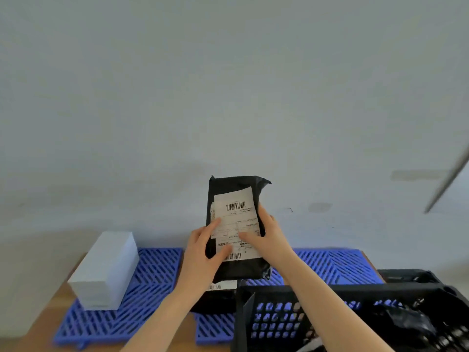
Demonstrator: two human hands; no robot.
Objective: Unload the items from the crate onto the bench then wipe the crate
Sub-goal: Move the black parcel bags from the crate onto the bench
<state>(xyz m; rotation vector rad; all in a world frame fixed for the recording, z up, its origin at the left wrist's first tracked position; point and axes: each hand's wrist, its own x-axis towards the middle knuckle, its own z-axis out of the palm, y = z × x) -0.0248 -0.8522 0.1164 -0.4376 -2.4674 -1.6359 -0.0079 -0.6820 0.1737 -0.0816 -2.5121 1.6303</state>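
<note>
Grey wall (228,85), wooden counter (50,318) under blue plastic lattice mats (152,275): unloading step, wipe not started. Fingers of left hand (203,255) and right hand (270,237) curl round the long edges of a black plastic mailer parcel with white barcode label (234,214), upright above the counter's middle, clear of the black perforated plastic crate (330,288) at the near right corner. Next, probably: lay it flat on a mat; more black-wrapped items (406,320) sit in the crate.

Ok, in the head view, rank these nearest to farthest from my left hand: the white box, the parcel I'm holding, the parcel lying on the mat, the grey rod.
1. Held parcel: gripped by the left hand, centre.
2. Parcel on the mat: just below that hand.
3. White box: off to the left.
4. Grey rod: far right, up by the wall.
</note>
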